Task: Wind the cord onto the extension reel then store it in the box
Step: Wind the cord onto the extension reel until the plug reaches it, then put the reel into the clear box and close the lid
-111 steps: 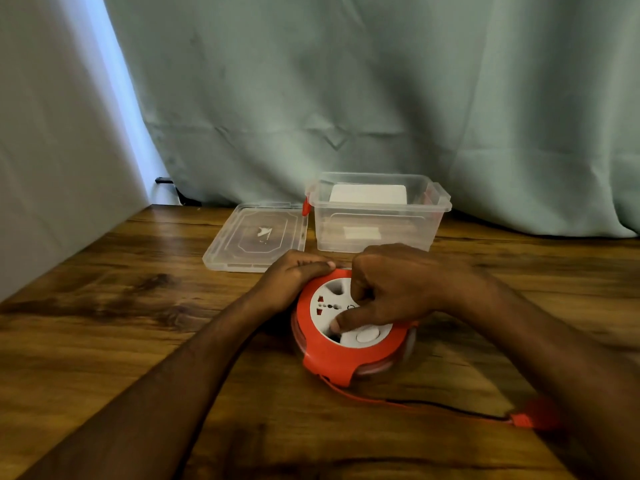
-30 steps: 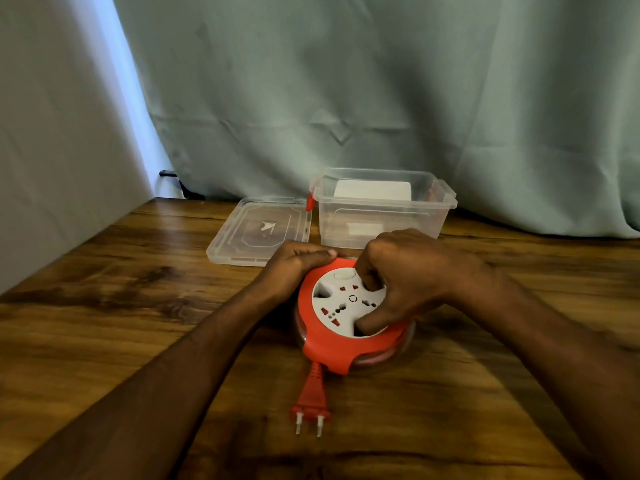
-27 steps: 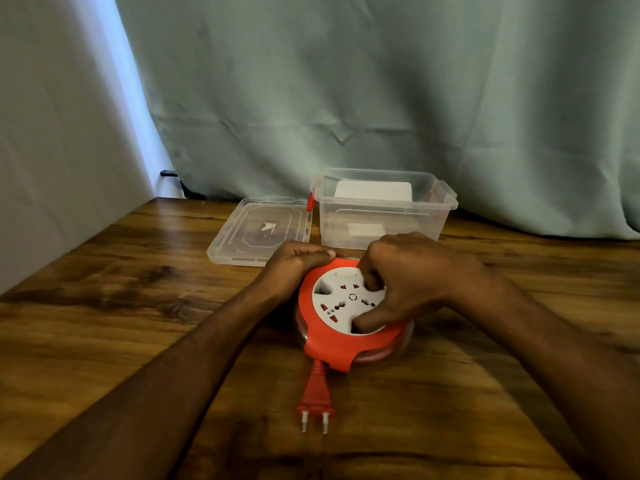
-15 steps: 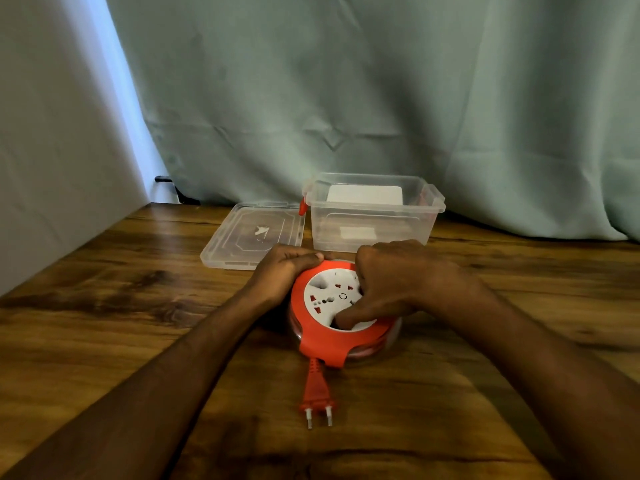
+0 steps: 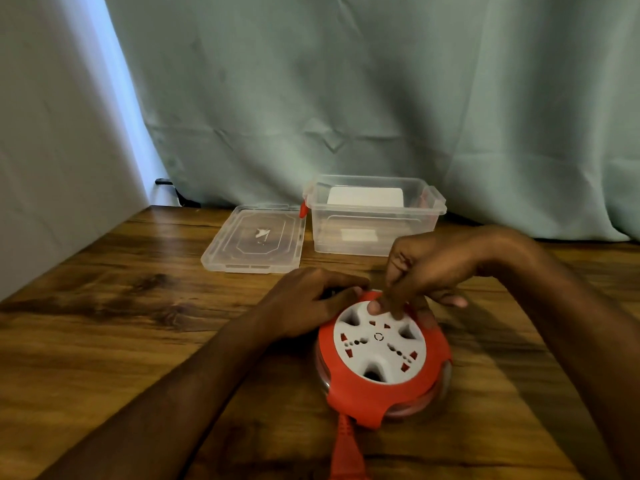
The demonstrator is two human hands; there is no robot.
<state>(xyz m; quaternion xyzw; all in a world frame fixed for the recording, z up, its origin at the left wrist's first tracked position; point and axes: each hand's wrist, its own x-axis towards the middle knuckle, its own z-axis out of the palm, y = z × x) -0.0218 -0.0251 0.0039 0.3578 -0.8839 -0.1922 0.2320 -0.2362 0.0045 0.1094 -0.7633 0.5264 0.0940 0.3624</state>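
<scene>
In the head view, the left hand (image 5: 304, 303) grips the far-left rim of the red extension reel (image 5: 382, 362) on the desk (image 5: 104, 323), fingers curled over it. The right hand (image 5: 426, 271) hangs above with loosely curled fingers (image 5: 388, 306) touching the white socket face, gripping nothing. Beyond both hands stands the open clear box (image 5: 374, 216), its lid (image 5: 254, 239) left of it, and the plug (image 5: 348, 452) lies nearer than the reel.

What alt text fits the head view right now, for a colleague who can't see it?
Two hands work an orange extension reel on a wooden table: the left hand grips its far-left rim, and the right hand puts fingertips on the white socket face. The plug lies at the reel's near edge. Behind stand an open clear box and its lid.
</scene>
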